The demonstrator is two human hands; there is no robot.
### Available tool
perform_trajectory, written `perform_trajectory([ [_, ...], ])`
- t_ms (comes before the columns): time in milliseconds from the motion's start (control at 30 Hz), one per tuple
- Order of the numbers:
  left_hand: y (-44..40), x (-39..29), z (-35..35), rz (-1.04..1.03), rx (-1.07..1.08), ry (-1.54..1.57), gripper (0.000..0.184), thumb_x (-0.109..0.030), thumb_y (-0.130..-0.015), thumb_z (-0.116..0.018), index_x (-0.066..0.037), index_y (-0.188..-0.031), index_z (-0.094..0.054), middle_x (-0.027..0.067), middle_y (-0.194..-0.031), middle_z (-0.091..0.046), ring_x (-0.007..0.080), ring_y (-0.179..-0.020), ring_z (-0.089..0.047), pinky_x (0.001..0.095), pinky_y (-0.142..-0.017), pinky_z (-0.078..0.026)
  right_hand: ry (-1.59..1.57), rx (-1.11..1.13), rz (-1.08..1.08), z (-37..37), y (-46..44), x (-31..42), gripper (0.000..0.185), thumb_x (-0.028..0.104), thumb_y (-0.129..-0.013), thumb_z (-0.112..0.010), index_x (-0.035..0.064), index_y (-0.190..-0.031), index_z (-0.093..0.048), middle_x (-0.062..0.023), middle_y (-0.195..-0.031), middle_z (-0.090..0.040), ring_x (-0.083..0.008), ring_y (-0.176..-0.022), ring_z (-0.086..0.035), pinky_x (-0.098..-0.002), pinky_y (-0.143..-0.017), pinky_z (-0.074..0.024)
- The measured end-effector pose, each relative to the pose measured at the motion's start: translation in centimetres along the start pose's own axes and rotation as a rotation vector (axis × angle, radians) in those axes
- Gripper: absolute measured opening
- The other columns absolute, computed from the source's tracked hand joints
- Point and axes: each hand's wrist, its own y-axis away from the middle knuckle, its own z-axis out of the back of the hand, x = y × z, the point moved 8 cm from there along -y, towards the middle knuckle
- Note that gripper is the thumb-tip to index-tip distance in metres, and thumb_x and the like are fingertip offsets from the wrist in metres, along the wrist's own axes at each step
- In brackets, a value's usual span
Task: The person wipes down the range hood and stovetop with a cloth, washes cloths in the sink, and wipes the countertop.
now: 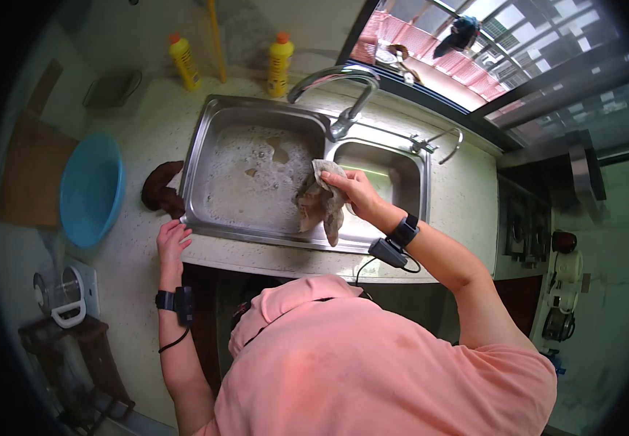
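Observation:
My right hand (359, 193) is closed on a wet, greyish rag (325, 190), which hangs crumpled over the divider between the two basins. Soapy, cloudy water with foam (245, 182) fills the larger left basin of the steel double sink (271, 237). My left hand (172, 243) rests at the counter's front edge by the sink's lower left corner, fingers loosely extended, apparently holding nothing. Just beyond its fingertips, a dark brown cloth (160, 187) lies bunched on the counter against the sink's rim.
A chrome faucet (347, 120) arches over the larger basin. Two yellow bottles (279, 65) with red caps stand behind the sink. At left, a blue basin (92, 190) leans near a brown board (31, 174) and a glass jug (67, 294). A stove (522, 218) sits at right.

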Motion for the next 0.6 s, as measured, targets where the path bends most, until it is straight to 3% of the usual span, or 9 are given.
perform_trajectory([
  [100, -0.3, -0.1, -0.3, 0.000, 0.040, -0.013, 0.027, -0.011, -0.089, -0.058, -0.004, -0.114, -0.052, 0.0082, -0.103, -0.061, 0.0170, -0.089, -0.063, 0.0277, -0.071, -0.051, 0.055, 0.107, 0.011, -3.3, -2.9, 0.1, 0.030, 0.034, -0.084, -0.070, 0.0043, -0.084, -0.068, -0.0031, -0.078, -0.066, -0.0096, -0.066, -0.060, -0.0232, -0.061, -0.0457],
  [200, -1.1, -0.8, -0.4, -0.021, 0.086, -0.088, 0.027, -0.012, -0.089, -0.058, -0.005, -0.114, -0.052, 0.0075, -0.103, -0.060, 0.0162, -0.090, -0.063, 0.0274, -0.072, -0.051, -0.158, 0.180, -0.074, -4.0, -7.3, -3.1, 0.030, 0.035, -0.084, -0.069, 0.0047, -0.084, -0.068, -0.0011, -0.075, -0.064, -0.0089, -0.065, -0.060, -0.0224, -0.059, -0.0454],
  [267, -2.5, -1.2, -0.1, -0.059, 0.132, -0.193, 0.027, -0.013, -0.090, -0.058, -0.005, -0.115, -0.052, 0.0070, -0.106, -0.059, 0.0154, -0.091, -0.062, 0.0269, -0.073, -0.050, 0.208, -0.020, -0.163, -2.7, -9.8, -5.0, 0.046, 0.038, -0.086, -0.065, -0.0010, -0.109, -0.058, -0.0108, -0.096, -0.066, -0.0243, -0.088, -0.067, -0.0322, -0.078, -0.0525],
  [333, -3.8, -1.7, -0.6, -0.159, 0.164, -0.263, 0.026, -0.011, -0.088, -0.058, -0.004, -0.113, -0.052, 0.0067, -0.104, -0.059, 0.0146, -0.091, -0.060, 0.0250, -0.074, -0.049, 1.180, -0.402, -0.145, 0.8, -12.4, -7.1, 0.062, 0.037, -0.081, -0.069, -0.0012, -0.124, -0.047, -0.0252, -0.114, -0.058, -0.0384, -0.102, -0.060, -0.0390, -0.090, -0.0494],
  [400, -6.2, -0.9, -1.2, -0.313, 0.204, -0.369, 0.026, -0.009, -0.088, -0.058, -0.004, -0.112, -0.052, 0.0068, -0.103, -0.060, 0.0151, -0.092, -0.060, 0.0236, -0.075, -0.048, 1.227, -0.253, 0.059, -1.3, -13.6, -9.3, 0.075, 0.036, -0.076, -0.071, 0.0057, -0.136, -0.037, -0.0357, -0.126, -0.043, -0.0484, -0.113, -0.049, -0.0430, -0.099, -0.0432],
  [433, -6.0, -2.0, -2.7, -0.371, 0.200, -0.360, 0.028, -0.010, -0.085, -0.061, -0.003, -0.112, -0.054, 0.0082, -0.102, -0.061, 0.0186, -0.089, -0.060, 0.0263, -0.079, -0.048, 1.245, -0.151, 0.057, -2.7, -14.1, -10.3, 0.077, 0.032, -0.076, -0.071, 0.0131, -0.141, -0.034, -0.0376, -0.136, -0.029, -0.0479, -0.122, -0.042, -0.0417, -0.102, -0.0403],
  [533, -6.3, -3.9, -7.9, -0.419, 0.342, -0.714, 0.033, -0.010, -0.078, -0.066, -0.004, -0.109, -0.058, 0.0184, -0.116, -0.058, 0.0355, -0.111, -0.054, 0.0398, -0.095, -0.045, 1.426, 0.099, 0.042, -6.1, -16.2, -13.2, 0.085, 0.039, -0.077, -0.069, 0.0217, -0.147, -0.024, -0.0378, -0.144, -0.015, -0.0511, -0.130, -0.030, -0.0515, -0.105, -0.0342],
  [600, -7.4, -1.8, -11.9, -0.530, 0.363, -0.979, 0.042, -0.017, -0.074, -0.070, -0.006, -0.113, -0.060, 0.0249, -0.136, -0.043, 0.0455, -0.129, -0.035, 0.0471, -0.105, -0.034, 1.507, 0.139, 0.024, -6.2, -18.9, -17.0, 0.085, 0.041, -0.078, -0.067, 0.0278, -0.148, -0.020, -0.0284, -0.150, -0.005, -0.0536, -0.134, -0.017, -0.0561, -0.105, -0.0319],
])
